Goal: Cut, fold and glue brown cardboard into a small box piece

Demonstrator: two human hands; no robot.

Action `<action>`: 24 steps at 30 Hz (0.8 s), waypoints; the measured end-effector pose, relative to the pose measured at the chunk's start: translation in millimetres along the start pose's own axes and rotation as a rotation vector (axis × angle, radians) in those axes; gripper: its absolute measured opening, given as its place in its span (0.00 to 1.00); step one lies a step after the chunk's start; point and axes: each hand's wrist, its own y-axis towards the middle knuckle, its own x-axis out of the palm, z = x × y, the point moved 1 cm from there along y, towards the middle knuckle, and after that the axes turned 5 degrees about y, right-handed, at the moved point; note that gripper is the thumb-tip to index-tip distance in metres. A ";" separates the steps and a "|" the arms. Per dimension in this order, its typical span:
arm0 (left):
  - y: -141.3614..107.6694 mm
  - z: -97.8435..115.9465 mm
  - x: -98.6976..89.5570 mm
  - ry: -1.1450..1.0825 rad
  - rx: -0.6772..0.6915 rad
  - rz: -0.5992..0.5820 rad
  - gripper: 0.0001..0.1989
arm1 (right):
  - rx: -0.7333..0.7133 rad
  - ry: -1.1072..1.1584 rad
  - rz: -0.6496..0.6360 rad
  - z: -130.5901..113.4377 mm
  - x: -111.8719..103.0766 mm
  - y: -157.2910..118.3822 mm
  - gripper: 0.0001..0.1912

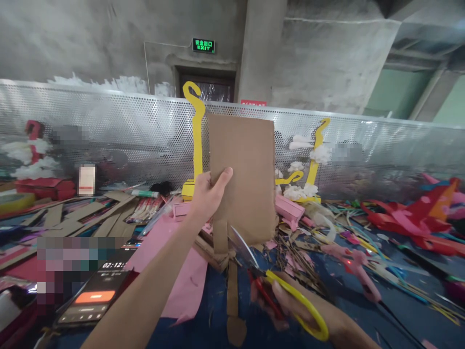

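Cardboard sheet (242, 174), light, stiff, easily creased, is raised above the cluttered counter (218, 315); left hand (207, 196) pinches its left edge, right hand (290, 303) closed through yellow scissors (276, 281) below it.

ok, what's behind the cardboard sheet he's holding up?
Behind the cardboard sheet: perforated metal panel and a yellow hook-shaped cutout at its left edge. Anything directly behind the sheet is covered.

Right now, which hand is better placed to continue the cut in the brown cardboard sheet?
Right hand: its fingers grip the yellow-handled scissors, blades open at the brown cardboard sheet bottom edge. Left hand holds the sheet upright.
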 end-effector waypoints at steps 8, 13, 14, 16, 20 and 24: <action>-10.9 -0.2 16.1 0.122 0.026 -0.026 0.25 | -0.024 0.211 -0.002 17.5 7.9 10.8 0.32; -7.1 -12.9 13.5 0.074 -0.053 0.135 0.22 | -0.085 0.231 0.082 20.4 21.3 17.0 0.28; -6.8 -16.2 13.7 0.054 -0.078 0.157 0.21 | -0.080 0.243 0.076 21.1 23.5 18.0 0.28; -7.8 -21.7 16.6 0.029 -0.110 0.168 0.20 | -0.070 0.289 0.057 23.1 26.6 19.6 0.29; -13.3 -24.1 28.0 0.074 -0.072 0.130 0.17 | -0.067 0.353 0.035 24.8 28.2 21.0 0.33; -16.5 -21.4 31.9 0.115 -0.050 0.131 0.18 | -0.023 0.364 0.109 21.6 27.1 22.4 0.35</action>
